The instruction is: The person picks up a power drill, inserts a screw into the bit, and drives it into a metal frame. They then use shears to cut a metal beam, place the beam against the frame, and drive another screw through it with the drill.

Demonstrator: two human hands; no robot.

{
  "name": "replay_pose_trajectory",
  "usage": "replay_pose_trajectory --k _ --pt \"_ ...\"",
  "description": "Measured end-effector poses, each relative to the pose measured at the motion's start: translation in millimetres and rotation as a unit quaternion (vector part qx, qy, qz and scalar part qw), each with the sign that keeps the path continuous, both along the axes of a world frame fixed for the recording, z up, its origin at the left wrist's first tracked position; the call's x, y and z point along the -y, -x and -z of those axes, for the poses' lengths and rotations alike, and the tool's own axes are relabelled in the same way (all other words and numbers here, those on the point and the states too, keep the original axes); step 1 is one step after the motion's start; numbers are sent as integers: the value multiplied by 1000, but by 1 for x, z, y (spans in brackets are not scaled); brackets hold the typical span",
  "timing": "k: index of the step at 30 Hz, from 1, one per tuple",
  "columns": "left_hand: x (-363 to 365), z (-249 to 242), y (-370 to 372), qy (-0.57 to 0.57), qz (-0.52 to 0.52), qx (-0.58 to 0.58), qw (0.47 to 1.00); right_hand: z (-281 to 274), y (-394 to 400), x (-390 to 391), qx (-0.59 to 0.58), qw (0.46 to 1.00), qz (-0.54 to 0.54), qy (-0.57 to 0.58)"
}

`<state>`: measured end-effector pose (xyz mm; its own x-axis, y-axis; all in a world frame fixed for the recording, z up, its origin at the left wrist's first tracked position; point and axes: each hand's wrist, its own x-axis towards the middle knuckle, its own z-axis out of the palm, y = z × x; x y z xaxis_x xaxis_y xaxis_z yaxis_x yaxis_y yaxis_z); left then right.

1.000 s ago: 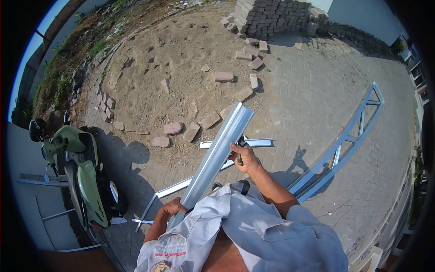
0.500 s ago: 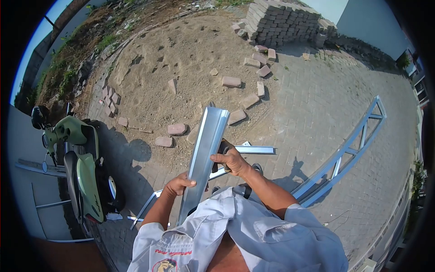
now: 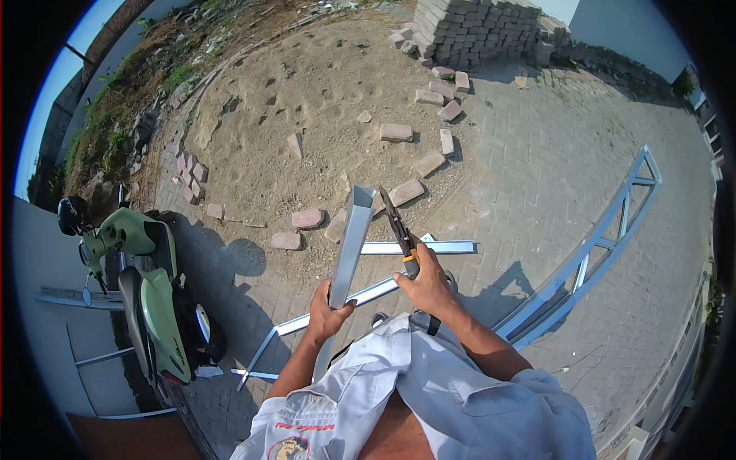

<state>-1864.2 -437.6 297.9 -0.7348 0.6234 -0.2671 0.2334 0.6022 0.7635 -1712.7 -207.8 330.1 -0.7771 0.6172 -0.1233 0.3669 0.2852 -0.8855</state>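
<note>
A shiny metal channel (image 3: 352, 249) stands up in front of me, with my left hand (image 3: 328, 313) closed around its lower part. My right hand (image 3: 426, 282) grips the snips (image 3: 400, 231) by black and orange handles; their dark jaws point away from me, just right of the channel's upper end and apart from it. Beneath my hands, other metal profiles (image 3: 452, 247) lie on the paving, one running diagonally between both hands.
A welded-looking metal truss (image 3: 586, 257) lies on the paving (image 3: 537, 192) at right. At left stands a green scooter (image 3: 157, 307). Ahead are a sand patch (image 3: 261, 153) with loose bricks (image 3: 395, 133) and a stack of pavers (image 3: 479, 34).
The channel has turned so that a narrower side faces me. My right hand has come off it, moved right and now shows the snips clearly. My left hand has shifted slightly right.
</note>
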Motion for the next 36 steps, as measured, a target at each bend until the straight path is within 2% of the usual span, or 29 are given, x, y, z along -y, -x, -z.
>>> replay_pose_trajectory --k 6,22,28,31,36 --pt "-4 20 -11 25 11 -38 999 4 -2 -2 19 1000 -1 -20" --pt "-1 34 -24 71 24 -67 995 -10 0 -12 85 995 -30 33" --pt "1 15 -14 63 34 25 997 12 -3 -16 77 996 -36 1" --pt "14 22 -5 55 42 77 995 24 -9 -14 59 998 -23 1" --pt "20 13 8 24 26 230 972 37 -16 -21 36 999 -20 -1"
